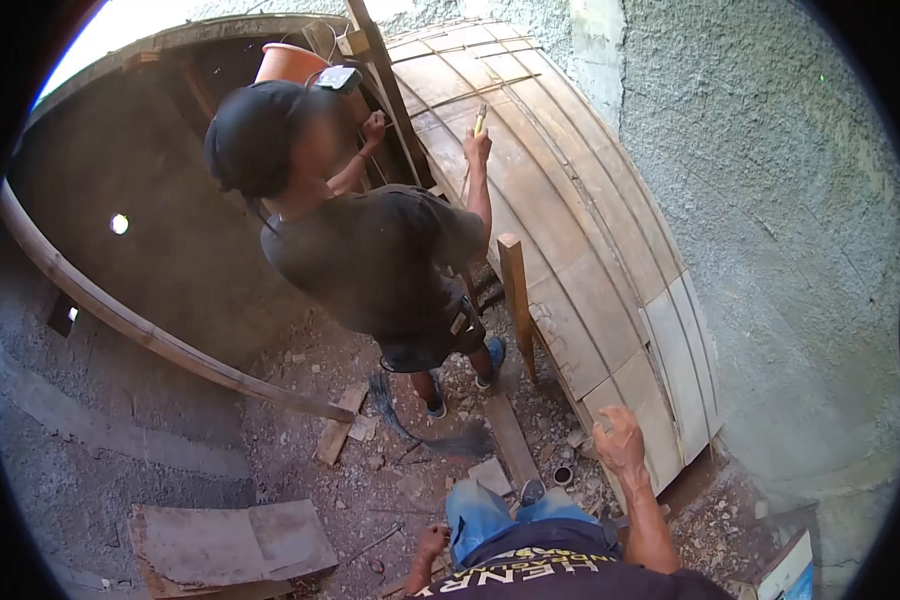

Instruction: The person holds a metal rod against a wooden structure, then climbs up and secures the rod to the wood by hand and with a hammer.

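My right hand [620, 440] is raised in front of the lower edge of the tiled wooden panel [580, 300]. Its fingers are bent and somewhat apart, and I see nothing held in them. Low beside my left thigh is my left hand [432, 541], small in view with its fingers curled in; no object shows in it. Ahead of me a co-worker in a dark shirt [370, 260] holds a hammer [480, 120] over the panel. That person's other hand is near an upright timber [395, 100].
An orange bucket [290, 63] sits high behind the co-worker. A short wooden post [516, 305] stands by the panel. A long curved pole [150, 320] leans at left. Rubble, a plank [511, 440], dark wire [390, 410] and a bent board [230, 545] lie on the ground.
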Available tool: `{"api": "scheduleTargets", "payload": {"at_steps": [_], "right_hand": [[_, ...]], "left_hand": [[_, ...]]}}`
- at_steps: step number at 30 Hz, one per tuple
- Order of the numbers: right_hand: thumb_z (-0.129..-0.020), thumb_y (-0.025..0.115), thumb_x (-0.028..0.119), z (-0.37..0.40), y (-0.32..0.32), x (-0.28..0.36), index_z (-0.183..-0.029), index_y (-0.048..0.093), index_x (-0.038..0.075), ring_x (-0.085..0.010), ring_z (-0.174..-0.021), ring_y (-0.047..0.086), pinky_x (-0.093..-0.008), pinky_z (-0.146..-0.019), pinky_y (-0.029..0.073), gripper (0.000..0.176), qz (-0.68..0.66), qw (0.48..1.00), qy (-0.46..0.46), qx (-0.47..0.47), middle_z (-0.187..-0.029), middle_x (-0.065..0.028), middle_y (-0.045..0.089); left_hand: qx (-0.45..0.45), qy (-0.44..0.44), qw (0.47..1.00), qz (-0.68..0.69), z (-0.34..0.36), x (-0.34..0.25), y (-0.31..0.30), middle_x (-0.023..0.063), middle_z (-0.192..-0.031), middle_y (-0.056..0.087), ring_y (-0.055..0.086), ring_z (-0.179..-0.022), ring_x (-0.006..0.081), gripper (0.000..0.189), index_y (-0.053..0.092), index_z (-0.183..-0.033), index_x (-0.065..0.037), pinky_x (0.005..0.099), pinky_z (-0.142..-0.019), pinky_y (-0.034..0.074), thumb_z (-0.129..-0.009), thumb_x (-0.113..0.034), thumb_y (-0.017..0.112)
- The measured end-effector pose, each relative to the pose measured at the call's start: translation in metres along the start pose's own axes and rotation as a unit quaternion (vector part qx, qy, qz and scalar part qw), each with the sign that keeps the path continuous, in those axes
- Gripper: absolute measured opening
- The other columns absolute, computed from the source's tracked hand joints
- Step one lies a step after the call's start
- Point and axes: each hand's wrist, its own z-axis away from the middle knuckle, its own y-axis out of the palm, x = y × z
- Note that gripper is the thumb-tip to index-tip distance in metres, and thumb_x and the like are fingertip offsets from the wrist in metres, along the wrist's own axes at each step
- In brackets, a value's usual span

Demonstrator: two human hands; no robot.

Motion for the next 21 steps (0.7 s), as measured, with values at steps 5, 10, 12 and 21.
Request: {"api": "scheduleTargets", "payload": {"at_steps": [5, 10, 12, 21], "right_hand": [[-0.079, 0.065, 0.01, 0.004, -0.001, 0.006, -0.1, 0.068, -0.003, -0.0393, -0.098, 0.064, -0.0437, -0.088, 0.052, 0.025, -0.017, 1.0, 0.016, 0.003, -0.102, -0.021, 0.067], [-0.077, 0.067, 0.01, 0.003, 0.001, 0.005, -0.099, 0.069, -0.002, -0.0383, -0.096, 0.065, -0.0435, -0.087, 0.053, 0.025, -0.029, 0.999, 0.015, -0.009, -0.1, -0.021, 0.068], [-0.077, 0.068, 0.011, 0.002, 0.0, 0.007, -0.098, 0.069, -0.002, -0.0382, -0.095, 0.065, -0.0432, -0.086, 0.053, 0.024, -0.033, 0.999, 0.021, -0.018, -0.099, -0.0207, 0.068], [-0.081, 0.071, 0.013, 0.003, 0.002, 0.012, -0.093, 0.07, -0.002, -0.0371, -0.093, 0.065, -0.0426, -0.085, 0.053, 0.019, -0.063, 0.994, 0.072, -0.043, -0.095, -0.0185, 0.069]], "left_hand": [[0.044, 0.06, 0.987, -0.141, -0.056, -0.054, -0.015, 0.0109, -0.083, 0.072, 0.066, -0.076, 0.0166, 0.036, 0.074, -0.097, 0.002, 0.033, -0.071, 0.051, -0.097, -0.032, 0.061], [0.055, 0.207, 0.967, -0.136, -0.048, -0.187, 0.0, 0.0134, -0.09, 0.073, 0.068, -0.08, 0.0187, 0.035, 0.071, -0.106, 0.002, 0.0337, -0.075, 0.053, -0.099, -0.03, 0.058], [0.061, 0.278, 0.949, -0.131, -0.039, -0.247, 0.008, 0.0142, -0.092, 0.073, 0.069, -0.082, 0.0193, 0.035, 0.07, -0.109, 0.002, 0.0342, -0.076, 0.053, -0.1, -0.03, 0.058], [0.013, 0.568, 0.82, -0.07, -0.014, -0.454, 0.051, 0.0184, -0.103, 0.068, 0.069, -0.095, 0.0312, 0.02, 0.067, -0.11, -0.002, 0.0375, -0.084, 0.053, -0.1, -0.018, 0.061]]}}
